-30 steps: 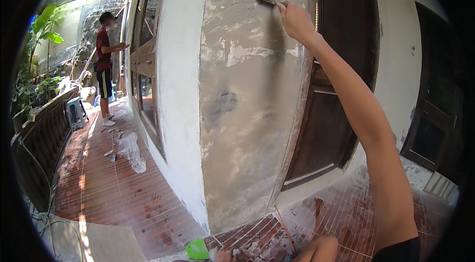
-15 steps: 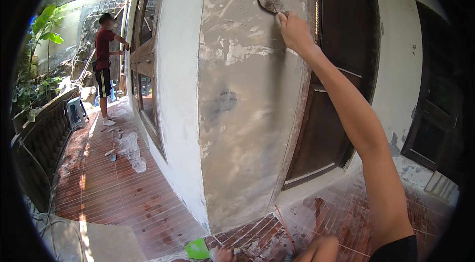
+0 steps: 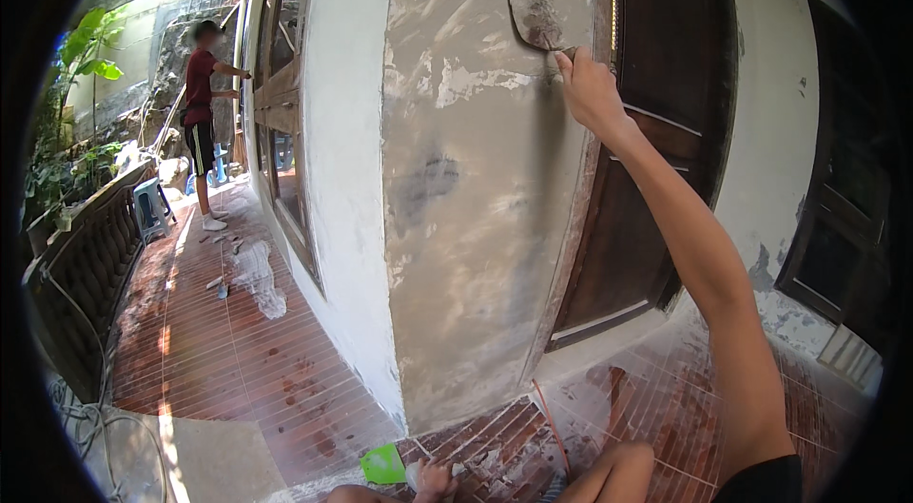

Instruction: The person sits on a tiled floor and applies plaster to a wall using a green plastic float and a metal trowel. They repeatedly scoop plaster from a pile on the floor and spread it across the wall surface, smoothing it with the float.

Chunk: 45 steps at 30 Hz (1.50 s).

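My right hand (image 3: 594, 94) is closed around the handle of a trowel (image 3: 537, 18), its arm stretched up from the lower right. The pointed, mortar-smeared blade lies against the upper part of a wall panel (image 3: 466, 246) coated in patchy grey-beige plaster. Low at the bottom edge, my left hand (image 3: 435, 480) has its fingers curled near the floor. Something whitish shows at its side, but what it grips, if anything, I cannot make out. Just left of that hand is a flat, bright green piece (image 3: 383, 465).
A dark wooden door (image 3: 666, 85) adjoins the panel's right edge. On the left, a person (image 3: 200, 94) stands at a window frame (image 3: 278, 89). A plastic stool (image 3: 150, 206), white sheeting (image 3: 257, 280) and loose cables (image 3: 100, 427) lie along the tiled terrace beside a balustrade (image 3: 71, 299).
My right hand and the trowel have moved down and slightly right across the plaster. The view has shifted a little. My left hand stays low beside the green piece.
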Tool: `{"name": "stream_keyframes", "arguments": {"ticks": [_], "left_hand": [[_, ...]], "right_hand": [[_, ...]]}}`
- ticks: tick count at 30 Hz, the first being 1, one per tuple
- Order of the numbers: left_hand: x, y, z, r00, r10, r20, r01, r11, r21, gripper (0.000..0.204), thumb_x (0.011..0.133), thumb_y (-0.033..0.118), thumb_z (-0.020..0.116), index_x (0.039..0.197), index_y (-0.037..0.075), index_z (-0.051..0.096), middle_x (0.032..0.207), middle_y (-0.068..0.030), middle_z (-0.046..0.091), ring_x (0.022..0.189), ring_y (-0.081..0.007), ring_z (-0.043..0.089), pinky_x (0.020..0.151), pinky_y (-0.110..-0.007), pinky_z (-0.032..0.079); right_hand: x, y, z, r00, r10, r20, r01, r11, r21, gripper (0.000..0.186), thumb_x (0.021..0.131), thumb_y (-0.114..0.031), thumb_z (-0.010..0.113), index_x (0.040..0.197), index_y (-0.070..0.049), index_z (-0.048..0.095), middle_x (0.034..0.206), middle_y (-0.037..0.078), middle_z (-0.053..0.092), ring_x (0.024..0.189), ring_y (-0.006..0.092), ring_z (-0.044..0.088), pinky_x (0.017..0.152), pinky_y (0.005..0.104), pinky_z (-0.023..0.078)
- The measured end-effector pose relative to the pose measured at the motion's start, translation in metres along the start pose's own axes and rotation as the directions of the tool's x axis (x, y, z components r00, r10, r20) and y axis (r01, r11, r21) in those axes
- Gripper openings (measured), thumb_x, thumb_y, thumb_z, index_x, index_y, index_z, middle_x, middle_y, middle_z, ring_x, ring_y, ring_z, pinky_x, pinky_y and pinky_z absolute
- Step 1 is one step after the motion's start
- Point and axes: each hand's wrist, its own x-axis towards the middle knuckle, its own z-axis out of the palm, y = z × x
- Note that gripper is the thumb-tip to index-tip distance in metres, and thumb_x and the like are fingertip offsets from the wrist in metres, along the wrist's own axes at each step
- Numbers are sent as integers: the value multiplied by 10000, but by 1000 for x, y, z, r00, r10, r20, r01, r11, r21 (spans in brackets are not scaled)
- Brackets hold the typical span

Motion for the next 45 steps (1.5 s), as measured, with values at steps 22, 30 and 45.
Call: {"name": "stream_keyframes", "arguments": {"ticks": [22,30,45], "left_hand": [[7,5,-30,980,158,122,-176,971,159,468,745,435,643,1076,106,677,1062,-83,705,1121,-250,594,990,-510,355],[7,0,-29,975,137,173,-166,972,166,484,760,453,645,1109,118,668,1107,-86,699,1137,-264,588,1009,-520,341],[6,2,-30,976,126,178,-147,982,115,449,763,383,615,1127,124,663,1127,-71,695,1163,-225,573,1019,-521,340]], "right_hand": [[-49,-14,-9,954,-225,197,223,974,34,405,1034,-353,435,990,49,438,710,273,617,696,500,602,644,565,477],[-49,-39,19,971,-186,153,173,980,95,380,1026,-334,468,985,39,410,651,270,580,671,497,584,625,560,457],[-53,12,28,543,-311,780,-835,-100,541,496,998,-589,416,885,-110,474,584,-87,319,365,-14,243,285,157,201]]}}
